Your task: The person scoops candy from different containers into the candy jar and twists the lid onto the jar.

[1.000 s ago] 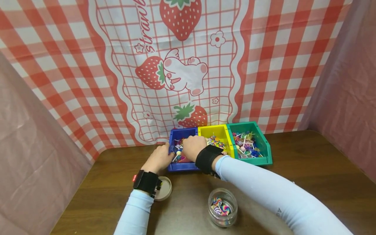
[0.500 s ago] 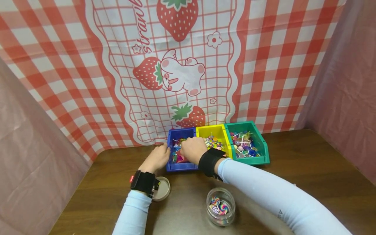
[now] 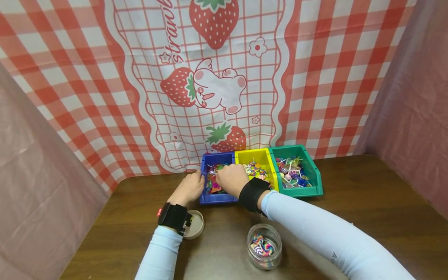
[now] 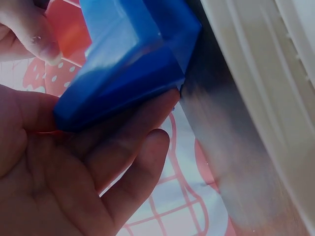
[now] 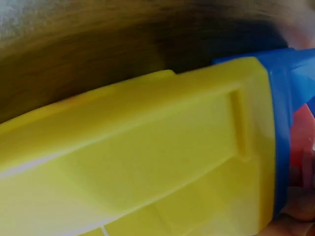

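My left hand [image 3: 189, 188] grips the left wall of the blue bin [image 3: 217, 199]; in the left wrist view its thumb and a finger lie on either side of the blue plastic. My right hand [image 3: 232, 179] reaches down into that same bin, over small colourful charms [image 3: 213, 182]. Its fingertips are mostly hidden in the head view. At the right edge of the right wrist view, some of its fingers [image 5: 298, 204] show near a red piece [image 5: 302, 132]. I cannot tell whether they pinch anything.
A yellow bin [image 3: 253, 153] with swirl lollipop charms joins the blue one, then a green bin [image 3: 301, 191] of mixed lollipop charms. Nearer stands an uncapped clear jar [image 3: 264, 262] with several swirl charms inside. A round pale lid [image 3: 197, 225] lies beside the left wrist.
My right hand stays in the blue bin, shifting slightly, and the charms by its fingers lie differently, with more red and orange pieces showing. My left hand keeps its place on the bin wall.
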